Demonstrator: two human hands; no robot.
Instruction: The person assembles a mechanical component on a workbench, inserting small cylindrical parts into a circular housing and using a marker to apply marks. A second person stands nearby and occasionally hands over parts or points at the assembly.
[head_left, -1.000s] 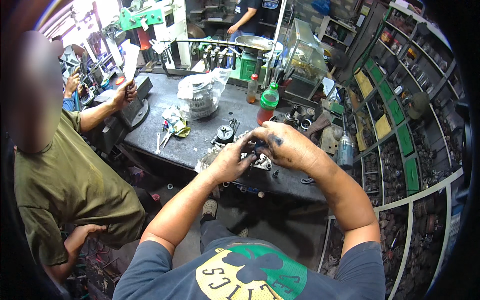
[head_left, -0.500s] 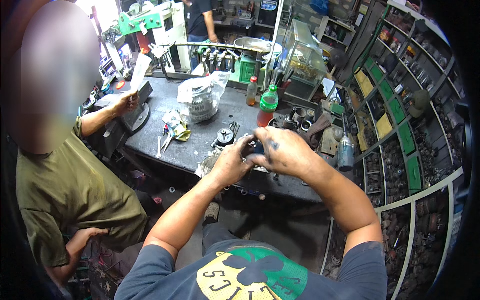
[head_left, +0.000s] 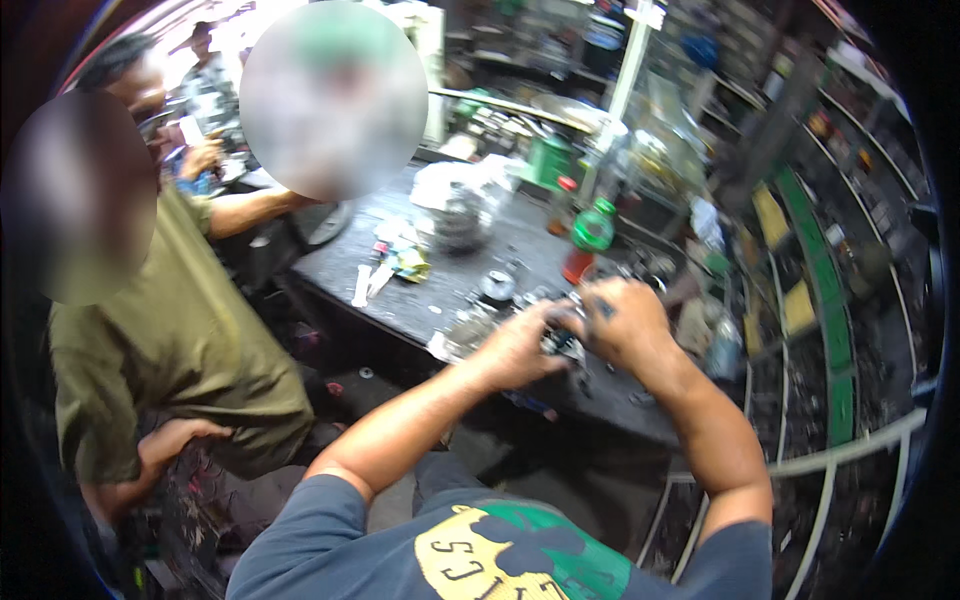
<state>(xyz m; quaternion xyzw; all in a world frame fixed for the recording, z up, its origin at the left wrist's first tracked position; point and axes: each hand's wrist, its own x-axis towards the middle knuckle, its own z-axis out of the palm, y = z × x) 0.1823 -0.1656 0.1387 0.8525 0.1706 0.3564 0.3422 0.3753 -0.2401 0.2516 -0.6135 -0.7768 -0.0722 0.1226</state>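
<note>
My left hand (head_left: 522, 348) is curled around a dark metal part (head_left: 564, 345) over the front edge of the workbench. My right hand (head_left: 628, 318) is closed against the same part from the right, its fingers bent down. Motion blur and my fingers hide most of the part, so its exact kind is unclear. Just beyond my left hand lies a round pulley (head_left: 497, 285) among small loose pieces. A crumpled clear plastic bag (head_left: 462, 335) lies beside my left wrist.
On the dark workbench (head_left: 350, 290) stand a plastic-wrapped alternator (head_left: 455, 220), a green-capped bottle of red liquid (head_left: 590, 240) and a smaller red-capped bottle (head_left: 562, 205). A power tool (head_left: 722, 345) is at right, before parts shelves (head_left: 835, 330). A co-worker in an olive shirt (head_left: 180, 340) stands left.
My view has swung left, shifting the bench and my hands rightward in the picture. My hands have parted slightly, showing more of the metal part. More people appear at the upper left.
</note>
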